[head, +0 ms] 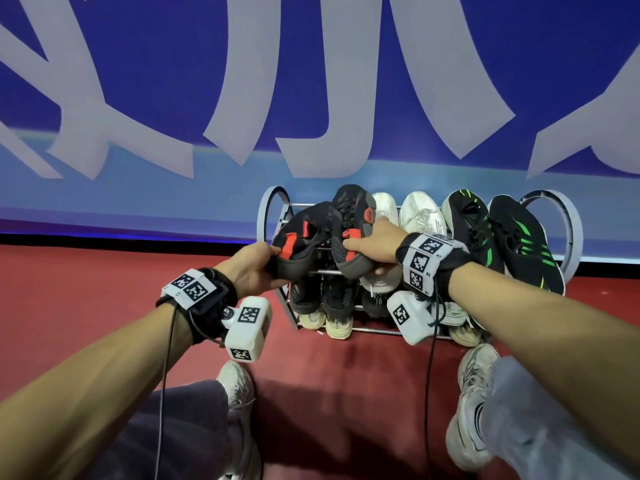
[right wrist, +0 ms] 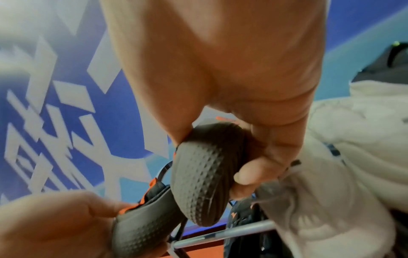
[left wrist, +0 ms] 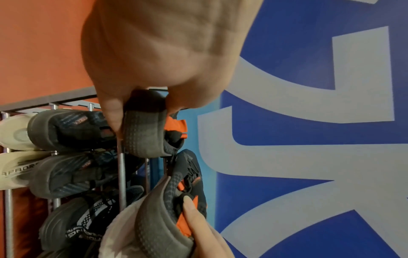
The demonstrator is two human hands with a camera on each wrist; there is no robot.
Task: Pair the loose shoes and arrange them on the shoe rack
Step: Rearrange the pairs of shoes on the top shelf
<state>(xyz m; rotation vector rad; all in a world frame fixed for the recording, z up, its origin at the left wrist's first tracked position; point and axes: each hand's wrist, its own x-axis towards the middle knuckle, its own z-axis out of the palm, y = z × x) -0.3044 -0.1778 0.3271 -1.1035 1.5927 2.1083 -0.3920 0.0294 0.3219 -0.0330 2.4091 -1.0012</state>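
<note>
Together, two black-orange shoes were gripped by their heels, left shoe (head: 301, 237) in the left hand (head: 252, 268), right shoe (head: 349, 230) in the right hand (head: 377, 244), apparently for seating as a pair on the rack (head: 277, 206).

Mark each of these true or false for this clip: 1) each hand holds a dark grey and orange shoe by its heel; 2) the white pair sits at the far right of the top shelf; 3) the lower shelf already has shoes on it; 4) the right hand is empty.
1. True. The left hand grips one grey and orange shoe at the heel, and the right hand grips the matching shoe.
2. False. The white pair sits mid-shelf; the black and green pair is at the far right.
3. True. Dark shoes with pale soles fill the lower shelf of the shoe rack.
4. False. It holds a shoe.
</note>
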